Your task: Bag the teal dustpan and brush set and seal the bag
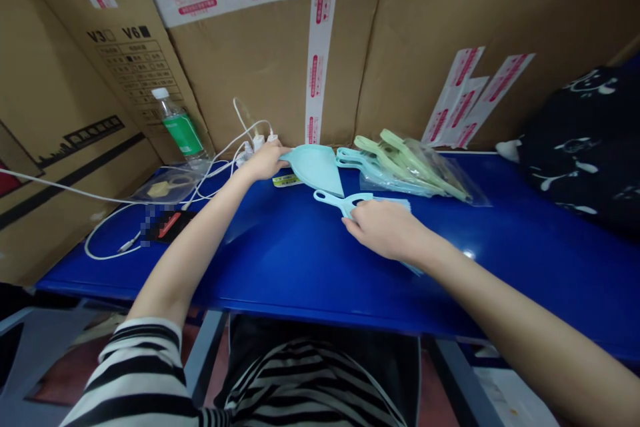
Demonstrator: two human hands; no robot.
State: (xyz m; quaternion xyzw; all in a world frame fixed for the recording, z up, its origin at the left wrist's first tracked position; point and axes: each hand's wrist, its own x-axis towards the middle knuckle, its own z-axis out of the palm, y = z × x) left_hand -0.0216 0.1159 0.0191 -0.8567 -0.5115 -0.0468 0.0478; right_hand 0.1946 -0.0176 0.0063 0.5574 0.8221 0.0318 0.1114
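Near the back of the blue table, my left hand [266,161] is closed on the handle of a light blue dustpan [316,167], whose wide edge faces right. A light blue hand brush [335,200] is in my right hand [384,227], with my fingers wrapped around its middle. The brush's looped handle end points left, just below the dustpan's edge. Part of its bristles shows beyond my fingers on the right; the rest is hidden under my hand.
Bagged green and blue dustpan sets [410,167] lie behind my right hand. A water bottle [183,130], white cables [220,167], plugs [259,142] and a dark phone-like device [175,225] are on the left. Cardboard [250,67] walls the back; a dark patterned bag [580,153] stands right.
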